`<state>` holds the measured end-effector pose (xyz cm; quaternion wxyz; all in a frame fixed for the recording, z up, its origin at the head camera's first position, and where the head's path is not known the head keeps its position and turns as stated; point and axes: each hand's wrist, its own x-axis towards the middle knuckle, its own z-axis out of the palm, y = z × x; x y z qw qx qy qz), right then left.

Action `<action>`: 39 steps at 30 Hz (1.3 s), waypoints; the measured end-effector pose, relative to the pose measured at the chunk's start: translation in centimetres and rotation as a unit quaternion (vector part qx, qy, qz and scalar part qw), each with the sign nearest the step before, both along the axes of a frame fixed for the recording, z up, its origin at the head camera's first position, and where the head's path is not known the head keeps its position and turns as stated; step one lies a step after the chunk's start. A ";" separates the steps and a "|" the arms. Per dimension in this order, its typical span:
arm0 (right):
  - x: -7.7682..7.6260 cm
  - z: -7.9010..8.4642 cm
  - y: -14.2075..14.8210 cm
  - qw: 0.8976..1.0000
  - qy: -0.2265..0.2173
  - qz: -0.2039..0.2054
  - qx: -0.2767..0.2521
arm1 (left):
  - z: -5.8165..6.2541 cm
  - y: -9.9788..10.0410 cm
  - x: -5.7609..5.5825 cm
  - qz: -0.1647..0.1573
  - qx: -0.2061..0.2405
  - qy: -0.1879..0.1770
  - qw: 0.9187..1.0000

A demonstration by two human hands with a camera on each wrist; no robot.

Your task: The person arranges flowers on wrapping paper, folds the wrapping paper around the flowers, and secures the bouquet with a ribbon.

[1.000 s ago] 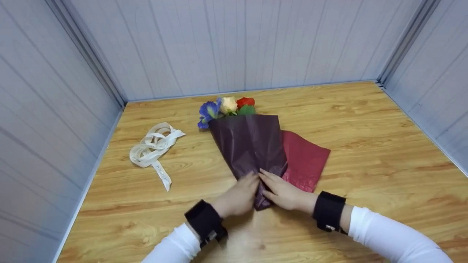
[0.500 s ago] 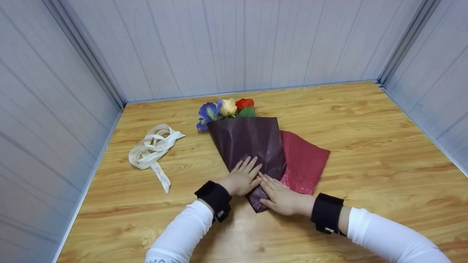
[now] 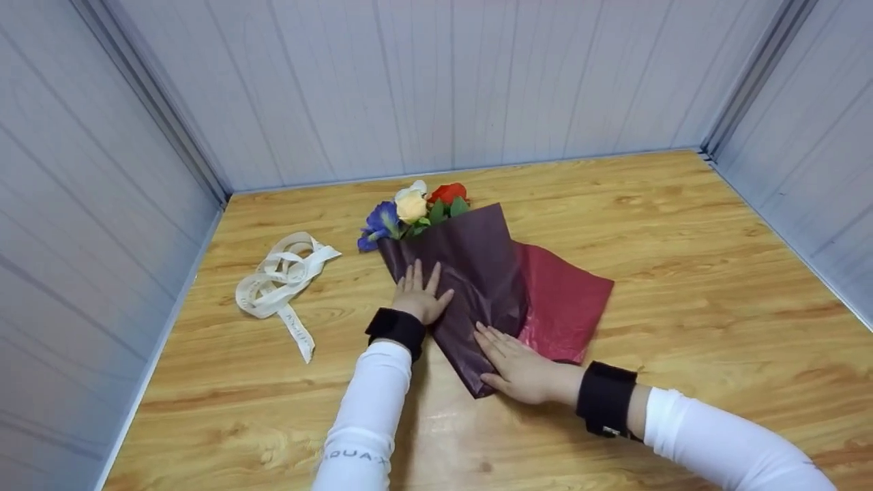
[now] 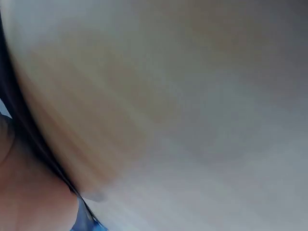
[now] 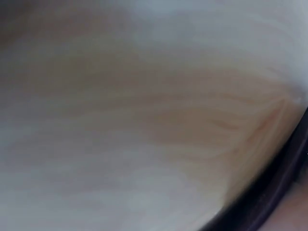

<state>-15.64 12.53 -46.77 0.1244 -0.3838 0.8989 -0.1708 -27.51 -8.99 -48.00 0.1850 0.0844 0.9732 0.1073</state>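
A bouquet lies on the table in dark purple wrapping paper (image 3: 477, 256). From its top stick out a blue flower (image 3: 382, 219), a cream rose (image 3: 412, 206), a red flower (image 3: 448, 193) and a white one behind. My left hand (image 3: 419, 298) rests with spread, straight fingers on the paper's left side. Flat against the lower, narrow end lies my right hand (image 3: 524, 368), fingers extended. Red paper (image 3: 569, 296) spreads out from under the purple at the right. Both wrist views show mostly blurred tabletop, with dark paper edges and bits of hand in the lower corners.
A loosely coiled white printed ribbon (image 3: 298, 332) lies left of the bouquet. The wood-grain table (image 3: 702, 273) is bounded by pale panel walls (image 3: 477, 82) at the back and both sides.
My left hand has moved up and left from the narrow end to the paper's left side. The purple paper and the flowers have tilted left; the right hand stays nearly in place.
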 end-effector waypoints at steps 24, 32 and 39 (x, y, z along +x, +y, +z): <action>0.5 0.2 -0.7 1.000 -0.005 0.012 0.000 | 2.5 -5.4 -2.3 0.122 -0.028 0.018 0.992; 0.4 0.2 -0.5 1.000 -0.012 0.004 0.002 | 1.9 -6.1 -2.9 0.119 -0.045 0.021 0.992; 0.1 0.3 0.0 1.000 -0.016 -0.002 0.002 | 1.5 -5.3 -1.9 0.052 -0.060 0.035 0.996</action>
